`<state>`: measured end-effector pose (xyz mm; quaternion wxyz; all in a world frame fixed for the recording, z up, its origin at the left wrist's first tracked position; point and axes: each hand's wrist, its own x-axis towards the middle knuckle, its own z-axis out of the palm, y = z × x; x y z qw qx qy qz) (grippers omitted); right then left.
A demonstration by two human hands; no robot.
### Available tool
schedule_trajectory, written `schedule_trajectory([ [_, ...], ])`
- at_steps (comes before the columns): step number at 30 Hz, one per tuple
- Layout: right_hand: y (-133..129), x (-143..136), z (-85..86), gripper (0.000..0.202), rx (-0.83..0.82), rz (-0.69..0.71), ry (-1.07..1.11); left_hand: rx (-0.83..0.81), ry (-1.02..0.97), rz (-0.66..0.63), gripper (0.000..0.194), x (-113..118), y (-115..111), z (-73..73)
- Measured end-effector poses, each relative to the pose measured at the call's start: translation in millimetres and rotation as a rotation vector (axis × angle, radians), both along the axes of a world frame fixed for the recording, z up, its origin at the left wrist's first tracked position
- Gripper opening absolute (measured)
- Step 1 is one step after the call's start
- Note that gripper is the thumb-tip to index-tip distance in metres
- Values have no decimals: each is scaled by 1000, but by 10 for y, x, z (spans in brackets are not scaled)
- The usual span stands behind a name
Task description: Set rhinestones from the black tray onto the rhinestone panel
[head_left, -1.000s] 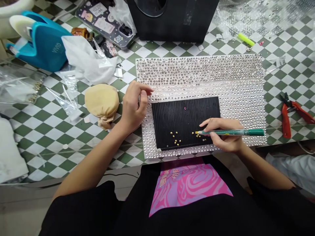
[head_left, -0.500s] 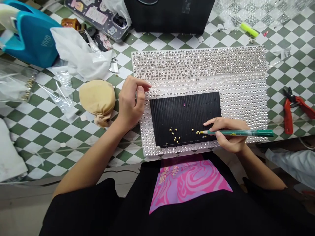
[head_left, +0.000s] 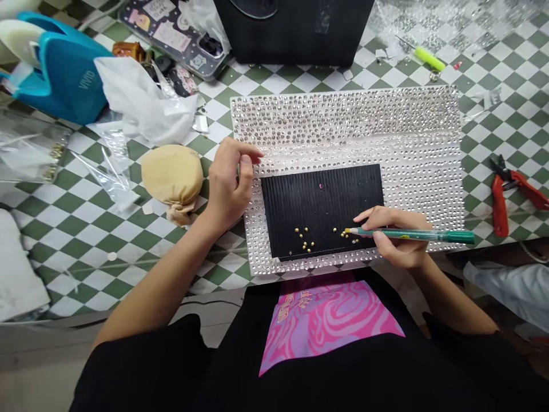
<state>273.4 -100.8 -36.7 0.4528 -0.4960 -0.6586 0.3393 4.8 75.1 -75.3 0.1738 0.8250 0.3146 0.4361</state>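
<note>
My right hand (head_left: 401,234) is closed around a slim green pencil (head_left: 429,234). Its pale, yellow-ended tip meets small gold beads on a black ridged tray (head_left: 317,209). More gold beads (head_left: 305,246) lie scattered to the left on the same tray. Beneath the tray is a white board (head_left: 412,151) covered in rows of clear rhinestones. At the board's left edge rests my left hand (head_left: 231,177), loosely curled with thumb and fingers apart; nothing shows in it.
A tan cloth-wrapped pouch (head_left: 172,174) sits left of my left hand. Red-handled pliers (head_left: 500,200) lie at the right. Along the back are a blue tape dispenser (head_left: 72,74), a phone (head_left: 180,34), a black box (head_left: 295,34) and a yellow-green handled tool (head_left: 429,58).
The pencil tip has shifted slightly left among the gold beads. The whole view has moved a little; my left hand keeps its place on the board.
</note>
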Motion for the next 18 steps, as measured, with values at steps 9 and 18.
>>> schedule_trajectory([
  [9,85,-68,40,19,34,47,-149,-156,65,59,27,5,-77,87],
  [18,108,-111,66,20,14,85,-173,-69,11,49,25,27,-53,54],
])
